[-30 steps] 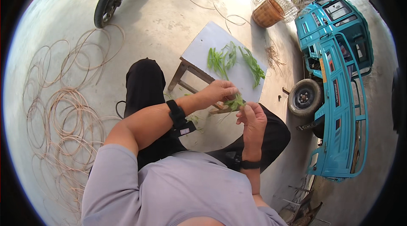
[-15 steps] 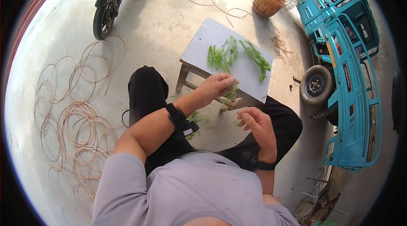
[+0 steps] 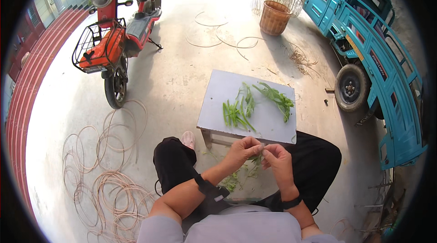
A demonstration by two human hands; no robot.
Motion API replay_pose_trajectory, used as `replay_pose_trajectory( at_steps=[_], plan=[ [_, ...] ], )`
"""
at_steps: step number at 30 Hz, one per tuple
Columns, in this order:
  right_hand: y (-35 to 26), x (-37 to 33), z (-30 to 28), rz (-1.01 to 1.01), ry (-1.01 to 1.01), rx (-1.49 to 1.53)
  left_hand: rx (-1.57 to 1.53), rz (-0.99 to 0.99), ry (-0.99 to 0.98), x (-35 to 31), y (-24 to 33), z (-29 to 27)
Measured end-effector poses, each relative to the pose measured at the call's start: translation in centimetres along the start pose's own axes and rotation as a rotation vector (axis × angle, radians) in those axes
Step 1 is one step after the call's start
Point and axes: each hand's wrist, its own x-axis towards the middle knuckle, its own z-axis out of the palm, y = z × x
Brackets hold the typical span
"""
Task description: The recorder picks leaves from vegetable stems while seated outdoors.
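Note:
My left hand (image 3: 242,153) and my right hand (image 3: 279,163) meet just before the near edge of a small low table (image 3: 216,95). Both are closed in a pinch on a leafy green stem (image 3: 256,158), mostly hidden by the fingers. On the grey tabletop lie a pile of trimmed green stalks (image 3: 234,114) at the left, some leafy sprigs (image 3: 248,101) beside it, and a larger bunch of leafy greens (image 3: 276,98) at the right. Scraps of greens (image 3: 233,182) are scattered on the ground below my hands, between my legs.
Coils of thin cane (image 3: 116,197) spread over the concrete at the left. A red electric scooter (image 3: 109,45) stands beyond them. Farther off are a brown woven basket (image 3: 275,19) and a heap of strips (image 3: 298,58). A blue cargo tricycle (image 3: 368,56) stands at the right.
My right hand has come up to my left, and both now pinch the stem, which the left alone held before. The view has tilted up, showing more of the yard.

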Motion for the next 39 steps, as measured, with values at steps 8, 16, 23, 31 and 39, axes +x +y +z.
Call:
replay_pose_trajectory(
  at_steps=[8,16,23,31,39],
  plan=[
    [1.7,0.2,-0.6,-0.023,-0.018,-0.081,0.332,0.052,0.026,-1.1,0.2,-0.2],
    [2.2,0.0,0.0,0.01,-0.021,-0.106,0.39,0.152,0.002,-2.1,-0.6,-0.9],
    [1.4,0.1,0.8,0.008,-0.021,0.005,0.627,0.355,0.116,-2.2,0.1,-0.2],
    [1.8,1.2,0.8,-0.002,-0.015,0.005,0.543,0.293,0.151,-1.5,-0.1,-0.1],
    [1.5,0.6,0.4,0.077,-0.031,0.058,0.418,0.146,0.174,-2.1,-0.5,0.2]
  ],
)
